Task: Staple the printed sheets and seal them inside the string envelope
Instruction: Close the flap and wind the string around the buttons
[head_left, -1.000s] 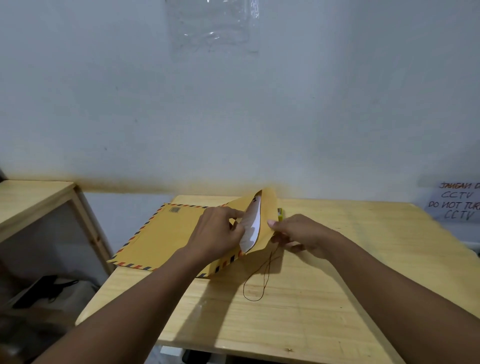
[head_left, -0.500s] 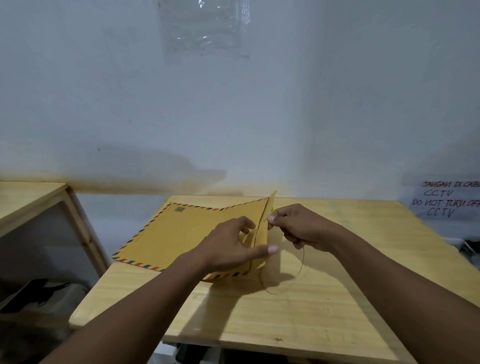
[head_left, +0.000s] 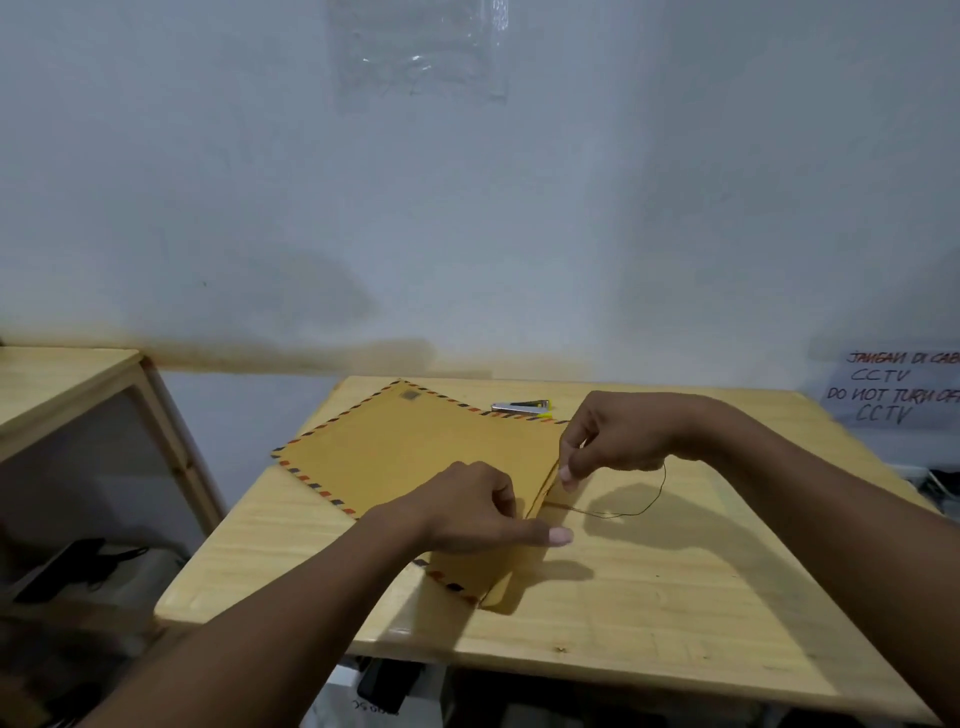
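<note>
A brown string envelope (head_left: 410, 457) with a red-and-blue striped border lies flat on the wooden table (head_left: 649, 587). Its flap is folded over at the right end. My left hand (head_left: 478, 512) presses down on the flap, index finger stretched to the right. My right hand (head_left: 610, 441) pinches the thin dark string (head_left: 634, 512), which loops out over the table to the right of the envelope. The printed sheets are hidden from view. A silver stapler (head_left: 522, 407) with a yellow part lies behind the envelope's far edge.
A white wall stands close behind the table. A handwritten CCTV notice (head_left: 896, 389) leans at the far right. A lower wooden shelf unit (head_left: 78, 389) stands to the left, with dark items beneath it.
The flap, standing open with white sheets visible a second ago, is now folded down under my left hand. My right hand has drawn the string out to the right. The stapler has come into view.
</note>
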